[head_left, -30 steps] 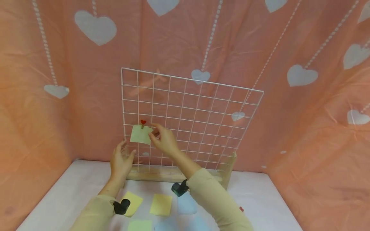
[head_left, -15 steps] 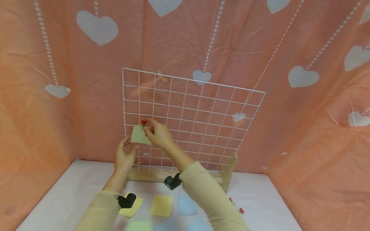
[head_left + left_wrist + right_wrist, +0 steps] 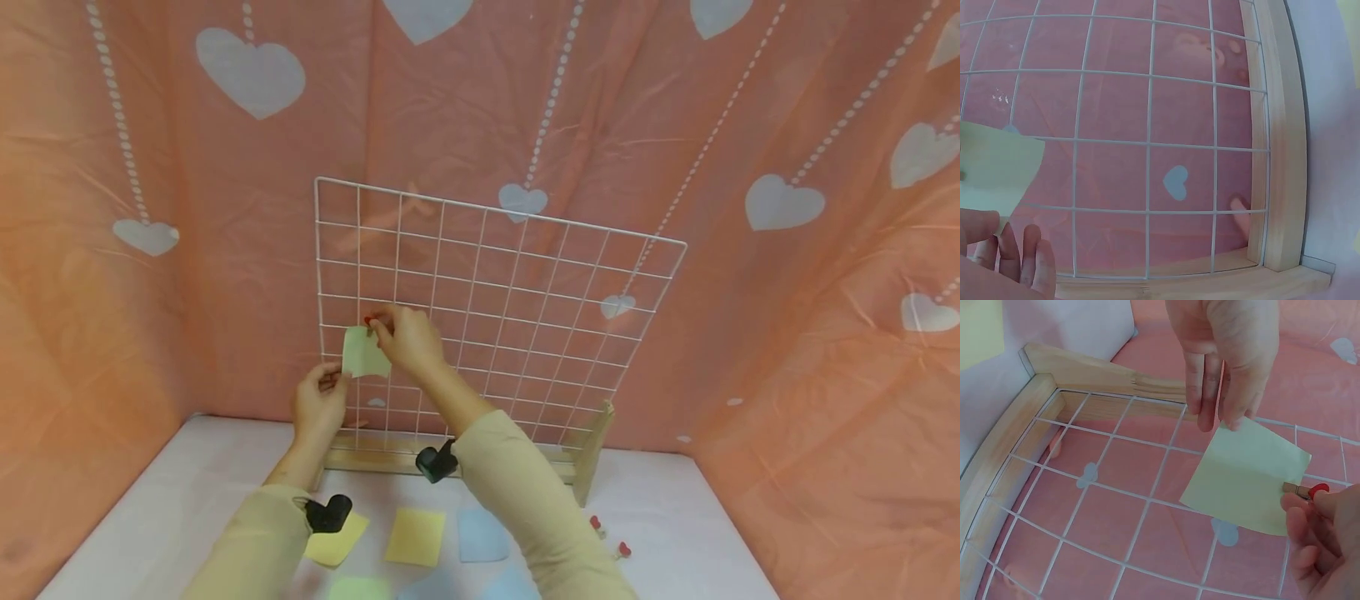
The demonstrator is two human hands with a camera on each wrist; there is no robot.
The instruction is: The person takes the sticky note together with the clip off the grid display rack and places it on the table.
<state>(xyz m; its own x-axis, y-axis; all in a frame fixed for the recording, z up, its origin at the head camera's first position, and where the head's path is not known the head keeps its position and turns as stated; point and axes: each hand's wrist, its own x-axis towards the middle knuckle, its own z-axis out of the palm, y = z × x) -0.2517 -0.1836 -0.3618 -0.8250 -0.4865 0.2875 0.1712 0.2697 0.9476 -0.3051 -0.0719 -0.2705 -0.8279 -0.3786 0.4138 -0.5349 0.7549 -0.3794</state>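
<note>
A pale green paper note (image 3: 364, 357) hangs on the left part of a white wire grid (image 3: 442, 201). At its upper edge is a small wooden clothespin (image 3: 1296, 489) with a red heart on it. My right hand (image 3: 412, 340) pinches this clothespin between thumb and fingertips, partly covering the heart. With thumb and forefinger, my left hand (image 3: 318, 407) pinches the note's lower left corner, its other fingers lying behind near the wires. The left wrist view shows the note (image 3: 1000, 165) slightly bent, its lower corner between thumb and finger.
A wooden stand (image 3: 595, 457) holds the grid upright on the white table (image 3: 660, 500). Yellow notes (image 3: 416, 537), blue notes (image 3: 482, 535) and a green note (image 3: 360, 589) lie in front. Two more heart clothespins (image 3: 623, 550) lie at the right. A pink curtain (image 3: 247, 333) hangs behind.
My right hand has moved left from beside the note and now pinches the clothespin. My left hand, earlier apart at the grid's left edge, has taken the note's lower corner.
</note>
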